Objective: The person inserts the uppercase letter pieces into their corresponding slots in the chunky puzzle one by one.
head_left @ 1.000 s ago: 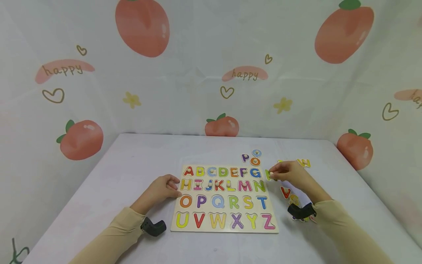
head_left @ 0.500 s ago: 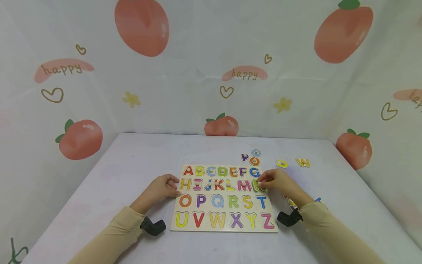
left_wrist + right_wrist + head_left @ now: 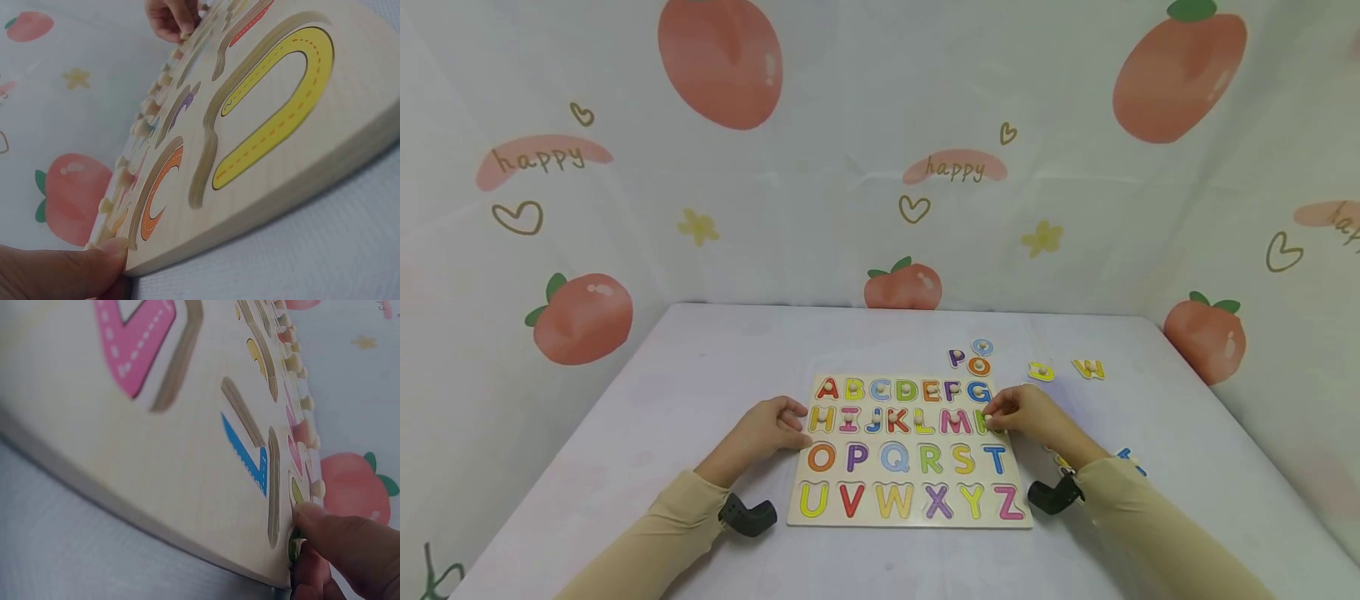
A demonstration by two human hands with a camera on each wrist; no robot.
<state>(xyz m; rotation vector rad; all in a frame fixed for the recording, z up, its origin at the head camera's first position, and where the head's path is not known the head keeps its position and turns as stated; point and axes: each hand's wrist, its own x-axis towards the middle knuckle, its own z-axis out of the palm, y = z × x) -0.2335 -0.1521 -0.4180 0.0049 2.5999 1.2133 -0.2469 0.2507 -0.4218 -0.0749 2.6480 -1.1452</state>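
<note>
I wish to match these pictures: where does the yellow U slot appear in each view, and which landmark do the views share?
Head: the yellow U slot is low in the picture, left of centre, at the near left corner of the puzzle board.
Left wrist: the yellow U slot appears large, right of centre, mostly in the upper half.
Right wrist: not in it.
Shared landmark: the puzzle board, in all three views.

head: high, forward-down, farthest | wrists: low, close, slanting across board (image 3: 841, 460) from opposite sides | shared: board
</note>
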